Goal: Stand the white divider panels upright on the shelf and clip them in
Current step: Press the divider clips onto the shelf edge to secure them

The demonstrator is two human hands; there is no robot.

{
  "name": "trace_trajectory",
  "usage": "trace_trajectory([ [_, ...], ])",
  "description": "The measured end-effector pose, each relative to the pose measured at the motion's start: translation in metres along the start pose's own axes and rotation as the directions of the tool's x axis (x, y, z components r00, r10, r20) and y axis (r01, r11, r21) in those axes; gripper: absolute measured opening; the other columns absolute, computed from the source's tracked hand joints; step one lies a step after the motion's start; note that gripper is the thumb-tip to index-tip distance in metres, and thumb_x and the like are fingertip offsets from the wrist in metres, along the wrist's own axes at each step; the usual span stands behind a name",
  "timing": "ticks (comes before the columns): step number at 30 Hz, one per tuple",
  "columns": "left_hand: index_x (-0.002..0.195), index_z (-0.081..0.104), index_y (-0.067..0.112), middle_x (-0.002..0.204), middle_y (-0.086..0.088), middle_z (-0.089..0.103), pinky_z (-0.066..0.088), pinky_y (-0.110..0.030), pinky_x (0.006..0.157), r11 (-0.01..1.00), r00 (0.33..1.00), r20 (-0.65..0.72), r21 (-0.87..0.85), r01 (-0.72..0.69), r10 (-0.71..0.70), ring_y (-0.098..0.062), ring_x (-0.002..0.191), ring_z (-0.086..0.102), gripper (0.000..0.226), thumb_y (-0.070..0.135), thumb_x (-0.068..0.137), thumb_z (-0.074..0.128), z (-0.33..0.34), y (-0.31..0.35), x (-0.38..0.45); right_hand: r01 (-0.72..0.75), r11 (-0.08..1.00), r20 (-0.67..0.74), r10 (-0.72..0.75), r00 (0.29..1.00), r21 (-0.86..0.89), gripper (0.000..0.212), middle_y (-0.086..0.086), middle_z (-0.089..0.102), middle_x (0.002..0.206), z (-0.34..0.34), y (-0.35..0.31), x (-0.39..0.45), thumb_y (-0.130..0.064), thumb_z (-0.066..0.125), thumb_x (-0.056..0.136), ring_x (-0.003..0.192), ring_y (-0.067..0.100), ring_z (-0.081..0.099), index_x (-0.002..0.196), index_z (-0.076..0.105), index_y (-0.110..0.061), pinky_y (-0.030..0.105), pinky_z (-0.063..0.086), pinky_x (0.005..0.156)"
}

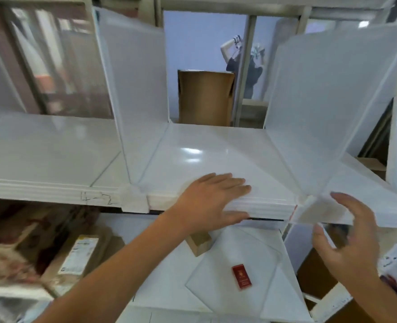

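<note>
The left hand lies flat and open on the near edge of the white shelf, thumb under the lip, gripping nothing. The right hand is spread wide just beside the near end of the right divider panel, seemingly not touching it. A left divider panel stands upright in a clip.

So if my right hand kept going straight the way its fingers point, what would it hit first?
Probably the front edge of the right-hand divider panel, where its clear foot overhangs the shelf lip. Your right hand is open with fingers aimed up at it; depth is unclear.
</note>
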State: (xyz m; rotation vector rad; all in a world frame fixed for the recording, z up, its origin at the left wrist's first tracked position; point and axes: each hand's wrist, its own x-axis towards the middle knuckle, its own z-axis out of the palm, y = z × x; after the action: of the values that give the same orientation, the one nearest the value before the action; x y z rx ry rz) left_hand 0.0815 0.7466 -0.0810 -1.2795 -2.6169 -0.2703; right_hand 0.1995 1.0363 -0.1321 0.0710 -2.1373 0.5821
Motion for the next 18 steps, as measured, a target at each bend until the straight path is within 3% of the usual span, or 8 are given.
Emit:
trace_trajectory([
  [2, 0.152, 0.048, 0.034, 0.16, 0.01, 0.047, 0.03, -0.038, 0.127, 0.997, 0.987, -0.149, -0.039, -0.064, 0.057, -0.012, 0.15, 0.041, 0.059, 0.058, 0.1, 0.056, 0.009, -0.004, -0.026, 0.192, 0.978, -0.092, -0.2, 0.976, -0.086, 0.047, 0.025, 0.066, 0.115, 0.016, -0.036, -0.013, -0.023, 0.07, 0.08, 0.109, 0.037, 0.06, 0.11, 0.064, 0.012, 0.052, 0.051, 0.096],
  [4, 0.146, 0.056, 0.031, 0.155, 0.009, 0.053, 0.033, -0.036, 0.125, 0.994, 0.969, -0.222, 0.008, -0.105, 0.104, -0.012, 0.146, 0.046, 0.052, 0.054, 0.099, 0.059, 0.015, -0.014, -0.051, 0.37, 0.925, -0.024, -0.374, 0.927, -0.088, 0.038, 0.022, 0.071, 0.109, 0.041, -0.075, -0.02, -0.025, 0.066, 0.086, 0.107, 0.032, 0.063, 0.103, 0.071, 0.01, 0.048, 0.051, 0.097],
  [10, 0.131, 0.068, 0.022, 0.138, 0.006, 0.065, 0.049, -0.035, 0.109, 0.989, 0.919, -0.369, -0.008, -0.15, 0.136, -0.016, 0.13, 0.06, 0.031, 0.027, 0.101, 0.06, -0.007, -0.046, -0.106, 0.351, 0.93, 0.158, -0.365, 0.917, 0.113, 0.046, 0.005, 0.067, 0.126, 0.113, -0.164, 0.006, -0.024, 0.075, 0.083, 0.119, 0.021, 0.061, 0.125, 0.065, -0.006, 0.042, 0.048, 0.104],
  [14, 0.118, 0.073, 0.019, 0.122, 0.005, 0.071, 0.057, -0.033, 0.094, 0.991, 0.883, -0.453, 0.005, -0.135, 0.123, -0.016, 0.116, 0.067, 0.019, 0.023, 0.102, 0.062, -0.023, -0.083, -0.152, 0.352, 0.934, 0.245, -0.356, 0.902, 0.06, 0.063, 0.003, 0.063, 0.136, 0.147, -0.198, 0.015, -0.033, 0.08, 0.081, 0.128, 0.019, 0.057, 0.135, 0.06, -0.008, 0.041, 0.041, 0.112],
  [18, 0.112, 0.077, 0.017, 0.117, 0.005, 0.074, 0.058, -0.031, 0.093, 0.998, 0.868, -0.492, 0.014, -0.069, 0.067, -0.015, 0.109, 0.07, 0.018, 0.022, 0.097, 0.068, -0.041, -0.146, -0.192, 0.462, 0.882, 0.379, -0.398, 0.836, -0.092, 0.066, 0.003, 0.059, 0.142, 0.177, -0.221, 0.019, -0.049, 0.069, 0.086, 0.133, 0.021, 0.053, 0.139, 0.056, -0.011, 0.043, 0.036, 0.116],
])
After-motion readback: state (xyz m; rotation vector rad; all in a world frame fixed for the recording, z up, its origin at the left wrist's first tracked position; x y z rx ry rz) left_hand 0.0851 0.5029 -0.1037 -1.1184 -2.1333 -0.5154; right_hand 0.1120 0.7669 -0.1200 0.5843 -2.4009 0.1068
